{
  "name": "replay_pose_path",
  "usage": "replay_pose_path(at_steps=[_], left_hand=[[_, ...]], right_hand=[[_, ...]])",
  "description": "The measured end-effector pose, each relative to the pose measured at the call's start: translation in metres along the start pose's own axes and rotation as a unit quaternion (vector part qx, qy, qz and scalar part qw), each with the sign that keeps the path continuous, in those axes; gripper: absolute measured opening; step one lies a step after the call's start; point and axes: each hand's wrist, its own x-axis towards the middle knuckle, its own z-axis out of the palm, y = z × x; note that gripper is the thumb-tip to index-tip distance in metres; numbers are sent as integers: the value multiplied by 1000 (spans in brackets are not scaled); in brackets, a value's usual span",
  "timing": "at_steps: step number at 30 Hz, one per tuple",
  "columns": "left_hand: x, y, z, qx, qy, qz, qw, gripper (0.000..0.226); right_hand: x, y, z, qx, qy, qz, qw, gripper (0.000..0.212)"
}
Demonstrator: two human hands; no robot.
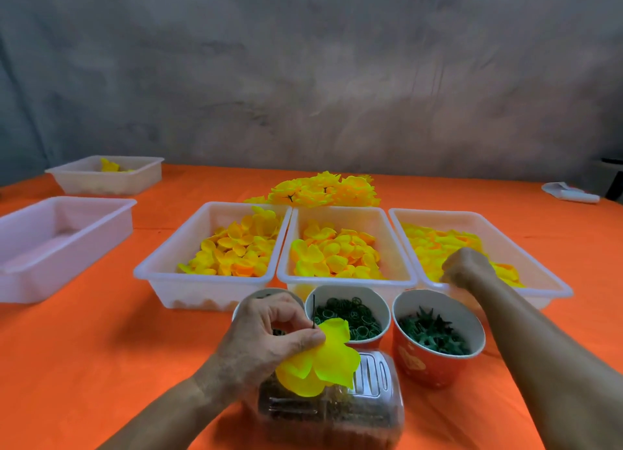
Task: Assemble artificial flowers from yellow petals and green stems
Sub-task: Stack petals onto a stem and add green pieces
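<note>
The wall [303,61] behind was grey and mottled, and the table [84,365] wore an orange cloth. Three white trays stood side by side across the middle, the left tray [158,270], the middle tray [397,247] and the right tray [546,274], each holding loose yellow petals; two more trays [40,264] sat well apart on the far left, and a heap of finished flowers [323,190] lay just behind the middle tray. Nearer stood a cup of green rings [347,311], a cup of spiky green calyxes [435,335] and a clear box [337,409].

The relation that mattered: the next petals [435,247] lay ahead and to the right, inside the right tray, and the right hand [467,269] was already there, fingers curled down among them; whether it had pinched one I could not tell. The left hand [269,328] waited low and central over the box, pinching a thin dark stem [314,311] that stood nearly upright, tip up, with a yellow petal layer [323,358] hanging below the fingers. Judging by this, a petal would travel back and leftward to the stem's tip.
</note>
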Motion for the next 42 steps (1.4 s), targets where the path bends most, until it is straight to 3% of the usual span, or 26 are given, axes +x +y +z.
replay_pose_path(at_steps=[4,8,11,13,18,25,29,31,34,39,42], left_hand=[[-1,-2,-1,-1,2,-1,1000,16],[-3,-4,0,-3,3,-6,1000,16],[-3,-3,0,-1,1,-2,1000,13],[-3,-3,1,7,3,5,1000,12],[-4,-2,1,-1,9,6,1000,15],[-4,-2,1,-2,7,4,1000,12],[-5,-3,1,-11,10,9,1000,16],[-4,-3,2,-12,13,11,1000,21],[-4,-4,2,-15,10,9,1000,17],[-6,-2,2,-31,-2,3,1000,11],[-6,-2,3,-35,0,-2,999,10]], right_hand=[[-4,-2,-3,-10,-14,-9,1000,7],[-5,-2,-5,-17,-53,-9,998,9],[-1,1,-2,-1,-46,-11,999,20],[-3,2,-2,-3,-39,-9,999,16],[-4,-3,-6,-69,-68,-9,995,9],[-4,4,5,1,36,-7,999,35],[-6,9,4,87,70,-25,993,39],[-7,10,0,165,130,-29,977,26],[-10,11,-4,288,198,20,937,27],[-13,10,-7,413,216,44,884,29],[-13,10,-11,517,181,43,835,23]])
